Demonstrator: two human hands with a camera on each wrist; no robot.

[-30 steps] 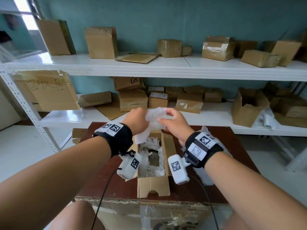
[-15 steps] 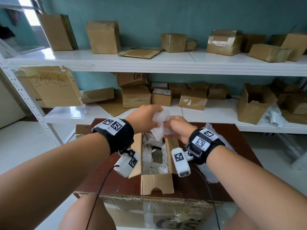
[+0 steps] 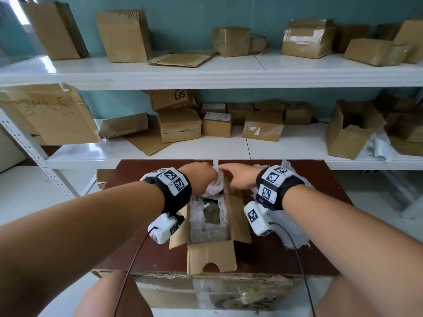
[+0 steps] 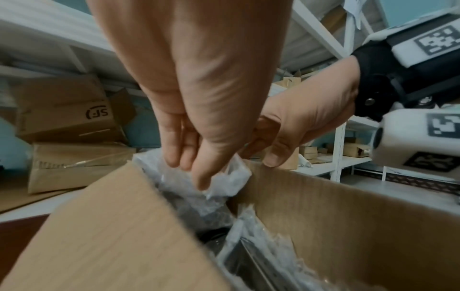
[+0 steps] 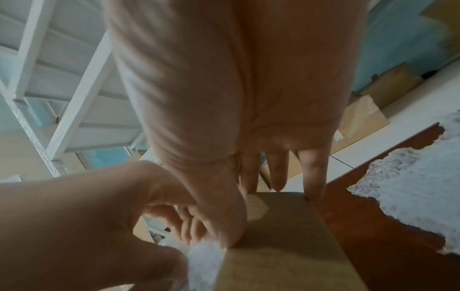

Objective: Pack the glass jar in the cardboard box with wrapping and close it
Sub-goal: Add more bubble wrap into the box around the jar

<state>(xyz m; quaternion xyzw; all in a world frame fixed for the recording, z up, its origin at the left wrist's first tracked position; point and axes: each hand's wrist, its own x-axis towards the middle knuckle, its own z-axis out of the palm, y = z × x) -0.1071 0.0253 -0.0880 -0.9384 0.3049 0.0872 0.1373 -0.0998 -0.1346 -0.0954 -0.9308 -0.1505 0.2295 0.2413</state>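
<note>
Since 1 second ago both hands have come down from above the cardboard box (image 3: 211,259) to its far end. The left hand (image 4: 199,122) pinches a wad of wrapping (image 4: 224,181) and pushes it into the far corner, while the right hand (image 3: 238,179) rests its extended fingers on the right flap's edge. The glass jar (image 3: 211,212) lies inside among wrapping, so padding looks nearly finished and the flaps remain to be closed.

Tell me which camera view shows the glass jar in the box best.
The head view: it looks down into the open cardboard box at the glass jar amid bubble wrap. The left wrist view shows only dark shapes under wrap. The right wrist view shows a box flap and both hands, no jar.
</note>
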